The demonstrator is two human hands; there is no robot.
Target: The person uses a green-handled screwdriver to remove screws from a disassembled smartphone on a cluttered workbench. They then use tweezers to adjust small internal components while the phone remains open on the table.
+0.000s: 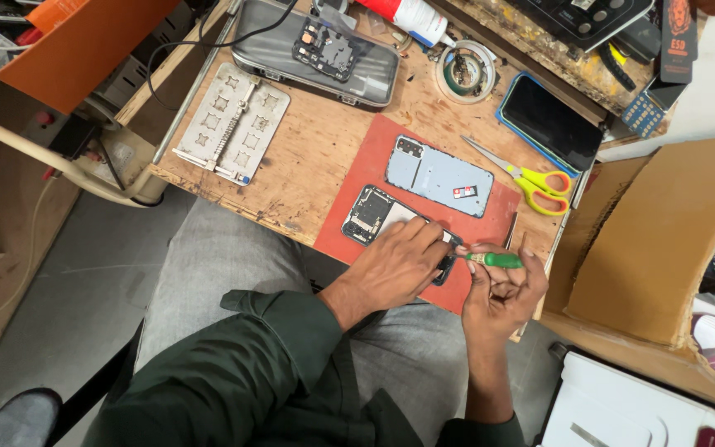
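The opened black smartphone with exposed circuitry [374, 217] lies slantwise on the red rubber mat [357, 178] at the desk's [308, 157] near edge. The left hand [395, 269] presses flat on its near-right end, fingers spread. The right hand [502, 290], fingers pinched around a green-handled screwdriver [494, 260], points the tip left into that end.

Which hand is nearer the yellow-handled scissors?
Right. The right hand, gripping a green screwdriver, sits just below the scissors; the left hand rests on the opened phone, farther left.
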